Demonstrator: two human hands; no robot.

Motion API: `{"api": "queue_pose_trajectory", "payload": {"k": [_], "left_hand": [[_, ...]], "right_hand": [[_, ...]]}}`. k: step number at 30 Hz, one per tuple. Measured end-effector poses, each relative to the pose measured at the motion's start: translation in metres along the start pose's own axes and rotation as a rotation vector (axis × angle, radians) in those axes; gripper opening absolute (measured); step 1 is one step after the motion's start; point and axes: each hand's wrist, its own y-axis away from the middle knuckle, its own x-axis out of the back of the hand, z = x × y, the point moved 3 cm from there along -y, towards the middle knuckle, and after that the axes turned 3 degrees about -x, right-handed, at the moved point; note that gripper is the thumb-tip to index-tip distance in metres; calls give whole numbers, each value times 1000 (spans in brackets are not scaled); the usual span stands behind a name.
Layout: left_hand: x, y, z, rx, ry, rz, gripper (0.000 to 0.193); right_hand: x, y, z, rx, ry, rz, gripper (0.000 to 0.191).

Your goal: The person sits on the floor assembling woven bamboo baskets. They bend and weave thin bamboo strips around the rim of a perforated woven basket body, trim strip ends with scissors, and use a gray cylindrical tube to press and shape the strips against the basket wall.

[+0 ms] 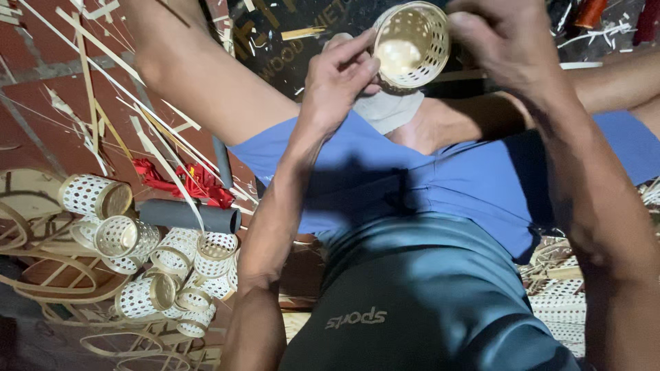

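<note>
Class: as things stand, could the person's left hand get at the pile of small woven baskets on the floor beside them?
Probably yes, but not freely: the left hand is gripping the woven basket with the right hand. The pile lies uncovered on that side.

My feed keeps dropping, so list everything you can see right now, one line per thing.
woven basket cup: one, pale tan, held up by both hands
finished woven cups: about nine, cream, piled at lower left
bamboo strips: many, pale, scattered across the brick floor
grey tube: one, lying beside the pile
red cloth: one, crumpled above the tube
woven sheet: one, cream, lower right
left hand: grips the cup's rim
right hand: on the cup's far side
</note>
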Motion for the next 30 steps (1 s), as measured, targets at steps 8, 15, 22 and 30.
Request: {"api": "queue_pose_trajectory", "payload": {"k": [8, 15, 22, 30], "left_hand": [[-8, 6, -18, 49, 152, 21, 51], [-19, 7, 12, -117, -344, 44, 35], [-30, -23, 64, -892, -1094, 28, 20], [-36, -27, 58, -937, -1206, -97, 20]], "right_hand": [[-36, 34, 39, -192, -629, 154, 23], [-19, 24, 15, 205, 34, 303, 19], [-22, 17, 16, 256, -15, 311, 13], [-46, 53, 31, 33, -236, 297, 33]]}}
